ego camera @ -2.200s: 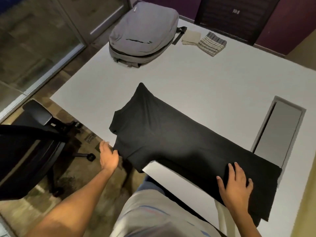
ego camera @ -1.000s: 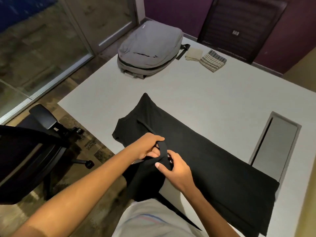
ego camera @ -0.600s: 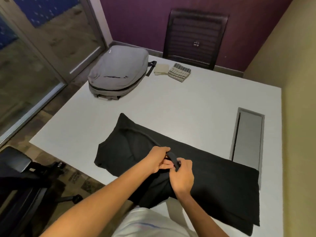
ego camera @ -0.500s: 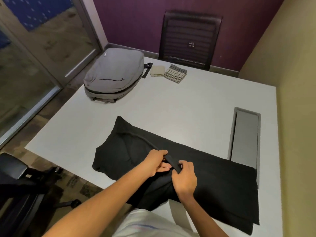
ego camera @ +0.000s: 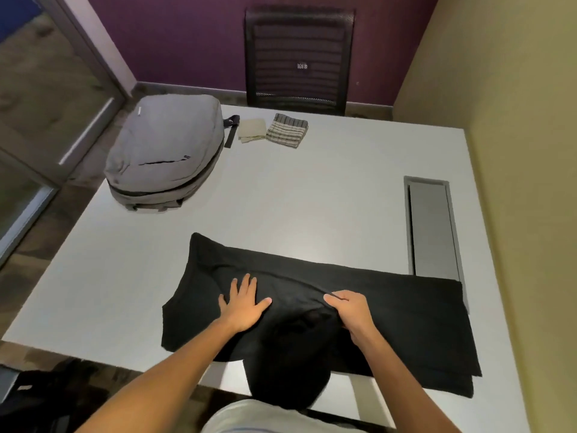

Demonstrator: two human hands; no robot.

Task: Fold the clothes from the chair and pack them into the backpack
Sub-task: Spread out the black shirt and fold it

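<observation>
A black T-shirt (ego camera: 390,310) lies lengthwise along the near edge of the white table (ego camera: 312,195), with one sleeve hanging over the edge. My left hand (ego camera: 242,304) presses flat on the shirt's shoulder end with fingers spread. My right hand (ego camera: 349,310) pinches a fold of the black fabric near the shirt's middle and lifts it slightly. A grey backpack (ego camera: 165,154) lies flat and zipped at the far left of the table. Beside it sit a folded beige cloth (ego camera: 251,130) and a folded striped cloth (ego camera: 287,130).
A black mesh chair (ego camera: 298,57) stands behind the table's far edge. A grey cable hatch (ego camera: 432,226) is set into the table at the right. A yellow wall runs along the right side. Part of a dark office chair (ego camera: 28,398) shows at the lower left.
Both hands pinched the sleeve together before. Now my left hand has let go and lies flat on the shirt, while my right hand still holds the fabric. The view has tilted up.
</observation>
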